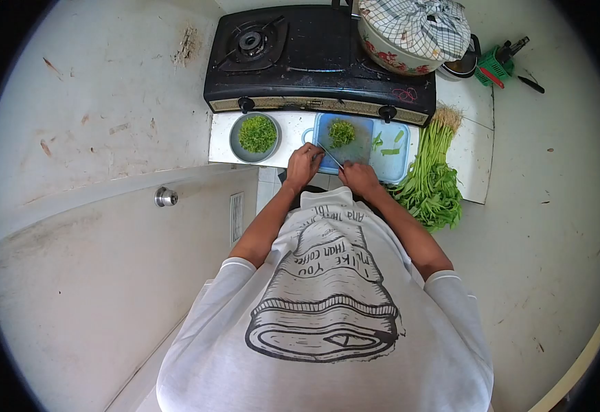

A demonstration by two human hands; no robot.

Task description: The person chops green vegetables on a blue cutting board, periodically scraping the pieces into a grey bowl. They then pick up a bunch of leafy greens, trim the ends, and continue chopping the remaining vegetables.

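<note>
A knife (332, 157) lies slantwise over the near edge of the blue cutting board (361, 147), its handle in my right hand (360, 178). My left hand (304, 165) is at the board's near left corner, fingers bent together by the blade tip; whatever they hold is too small to make out. Beyond the blade sits a heap of chopped greens (342, 132). A few cut green pieces (390, 151) lie on the board's right part. Left of the board, a grey bowl (234, 146) holds more chopped greens (257, 133).
Behind the board stands a black gas stove (313, 41) with a large floral pot (389, 56) under a checked cloth (416, 24). A bundle of leafy stalks (434, 161) hangs over the counter edge at right. A green basket (495, 65) stands farther back.
</note>
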